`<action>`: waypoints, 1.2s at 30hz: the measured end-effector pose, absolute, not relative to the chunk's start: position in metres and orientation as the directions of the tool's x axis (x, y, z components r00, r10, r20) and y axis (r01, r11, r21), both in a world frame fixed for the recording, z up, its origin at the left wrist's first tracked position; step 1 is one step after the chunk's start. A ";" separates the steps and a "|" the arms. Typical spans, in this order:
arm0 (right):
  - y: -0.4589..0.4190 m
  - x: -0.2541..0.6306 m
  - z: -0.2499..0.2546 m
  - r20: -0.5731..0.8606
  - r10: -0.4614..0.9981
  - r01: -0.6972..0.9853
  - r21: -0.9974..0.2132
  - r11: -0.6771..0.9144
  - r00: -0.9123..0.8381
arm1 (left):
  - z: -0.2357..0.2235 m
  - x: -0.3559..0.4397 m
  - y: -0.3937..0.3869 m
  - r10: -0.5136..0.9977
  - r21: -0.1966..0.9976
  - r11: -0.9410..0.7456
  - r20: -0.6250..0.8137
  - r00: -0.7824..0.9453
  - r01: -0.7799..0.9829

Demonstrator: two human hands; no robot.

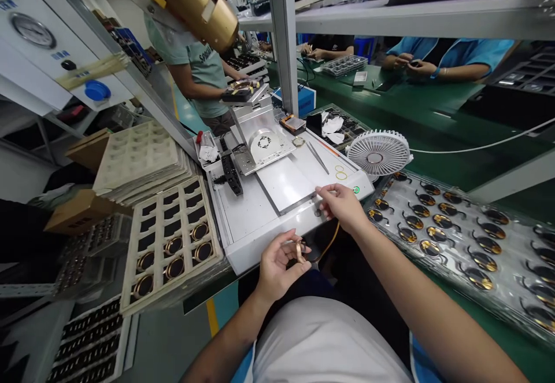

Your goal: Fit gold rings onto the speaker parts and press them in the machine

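Note:
My left hand [280, 267] is closed in front of the machine's front edge. Between its thumb and fingers is a small gold-coloured watch case [299, 251], seen nearly edge-on and partly covered by the fingers. My right hand [344, 205] is at the front right of the white machine base [247, 250], with thumb and forefinger pinched together near the flat metal plate [286, 183]. Whatever those fingertips hold, if anything, is too small to make out. Behind the plate stands a metal fixture with a round disc [265, 142].
Tweezers [318, 158] and thin yellow rings [341, 173] lie on the base. A white fan [377, 153] stands right, beside a tray of round parts [451, 238]. Left is a tray of gold-rimmed cases [169, 198]. A gold cylinder [197, 4] hangs overhead. Other people work beyond.

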State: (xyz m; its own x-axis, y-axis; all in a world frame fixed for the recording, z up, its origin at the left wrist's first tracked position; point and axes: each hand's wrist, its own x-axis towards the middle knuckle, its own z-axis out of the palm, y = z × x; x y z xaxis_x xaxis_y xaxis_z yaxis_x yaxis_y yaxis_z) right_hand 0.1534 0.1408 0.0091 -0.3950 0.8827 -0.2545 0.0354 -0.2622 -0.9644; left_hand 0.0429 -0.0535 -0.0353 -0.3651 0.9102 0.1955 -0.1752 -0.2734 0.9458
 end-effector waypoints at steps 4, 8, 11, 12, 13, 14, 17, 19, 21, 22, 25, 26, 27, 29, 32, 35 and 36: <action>0.149 0.153 0.015 -0.196 0.903 0.022 -0.979 -0.203 -0.382 | -0.033 0.043 -0.055 0.885 0.962 -0.272 0.237 -0.400 -0.032; 0.116 0.170 0.022 -0.153 0.859 0.017 -0.986 -0.166 -0.489 | -0.029 0.044 -0.055 0.851 0.962 -0.249 0.273 -0.450 0.113; 0.084 0.185 0.026 -0.205 0.713 0.100 -0.977 -0.187 -0.671 | -0.027 0.045 -0.054 0.835 0.953 -0.233 0.297 -0.464 0.191; 0.075 0.188 0.026 -0.226 0.671 0.135 -0.973 -0.186 -0.707 | -0.027 0.046 -0.053 0.831 0.949 -0.238 0.309 -0.463 0.208; 0.068 0.190 0.026 -0.235 0.646 0.163 -0.972 -0.171 -0.727 | -0.027 0.046 -0.053 0.827 0.943 -0.248 0.326 -0.459 0.222; 0.063 0.191 0.026 -0.232 0.639 0.181 -0.973 -0.146 -0.733 | -0.026 0.046 -0.052 0.822 0.936 -0.263 0.345 -0.453 0.235; 0.057 0.191 0.024 -0.210 0.666 0.220 -0.973 -0.071 -0.716 | -0.025 0.047 -0.050 0.813 0.914 -0.297 0.394 -0.428 0.277; 0.057 0.189 0.023 -0.211 0.678 0.241 -0.969 -0.051 -0.705 | -0.024 0.048 -0.050 0.811 0.905 -0.303 0.410 -0.418 0.300; 0.058 0.189 0.022 -0.211 0.683 0.247 -0.968 -0.046 -0.699 | -0.024 0.047 -0.050 0.807 0.898 -0.303 0.419 -0.416 0.318; 0.058 0.189 0.020 -0.205 0.686 0.245 -0.969 -0.040 -0.698 | -0.024 0.047 -0.050 0.804 0.897 -0.300 0.421 -0.420 0.325; 0.057 0.189 0.012 -0.180 0.688 0.237 -0.971 -0.012 -0.703 | -0.027 0.048 -0.051 0.793 0.895 -0.289 0.423 -0.438 0.341; 0.057 0.189 0.008 -0.168 0.691 0.232 -0.973 0.000 -0.703 | -0.029 0.049 -0.051 0.788 0.895 -0.284 0.422 -0.447 0.345; 0.057 0.188 0.004 -0.153 0.699 0.221 -0.975 0.008 -0.699 | -0.032 0.050 -0.051 0.784 0.895 -0.280 0.421 -0.455 0.347; 0.058 0.188 -0.006 -0.131 0.705 0.187 -0.982 0.002 -0.697 | -0.037 0.052 -0.052 0.773 0.893 -0.276 0.427 -0.469 0.356; 0.061 0.189 -0.018 -0.161 0.613 0.129 -0.987 -0.097 -0.773 | -0.038 0.052 -0.051 0.765 0.866 -0.292 0.467 -0.444 0.407; 0.068 0.197 -0.029 -0.171 0.528 0.095 -0.981 -0.167 -0.832 | -0.029 0.041 -0.050 0.755 0.759 -0.341 0.573 -0.320 0.555; 0.073 0.201 -0.033 -0.154 0.543 0.077 -0.984 -0.162 -0.825 | -0.024 0.035 -0.049 0.736 0.705 -0.354 0.615 -0.282 0.614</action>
